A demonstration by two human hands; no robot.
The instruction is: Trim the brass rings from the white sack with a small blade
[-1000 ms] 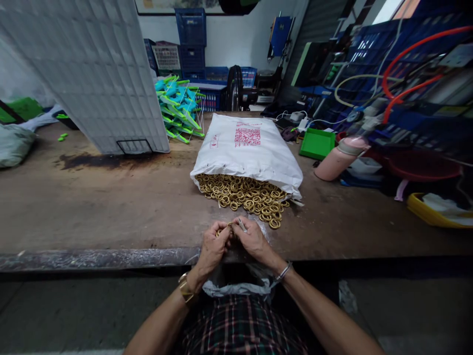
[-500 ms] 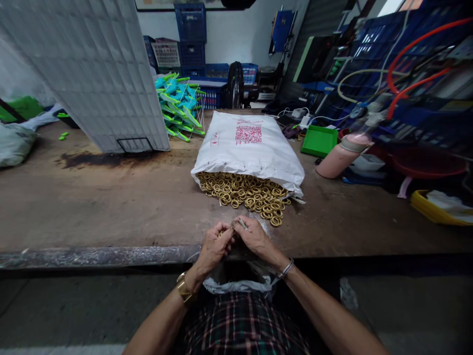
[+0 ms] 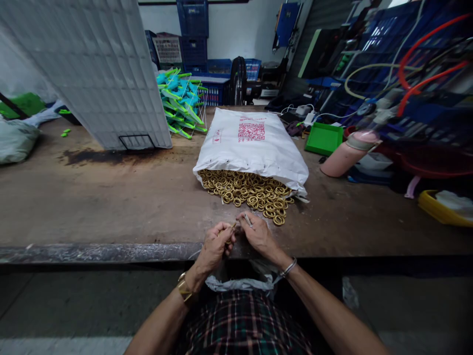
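My left hand (image 3: 217,240) is closed on several gold-coloured rings (image 3: 232,238), with one ring's edge standing up between thumb and forefinger. Beside it, a small gap away, my right hand (image 3: 258,236) is pinched round a slim silvery tool (image 3: 248,220); its exact kind is too small to tell. Both hands hover over the front edge of the wooden table. Just beyond them, a heap of gold rings (image 3: 254,192) spills from the mouth of a white woven sack (image 3: 229,143) printed with a red square code.
A tall white panel (image 3: 121,79) on a wire stand rises at the left, near turquoise and green plastic pieces (image 3: 181,103). To the right are a green tray (image 3: 324,139), a pink bottle (image 3: 343,155) and a yellow basin (image 3: 443,207). An open bag (image 3: 240,284) hangs below the table edge.
My hands have drawn slightly apart, the right moving away from the left. A ring's edge now shows at my left fingertips. The whole view has shifted a little.
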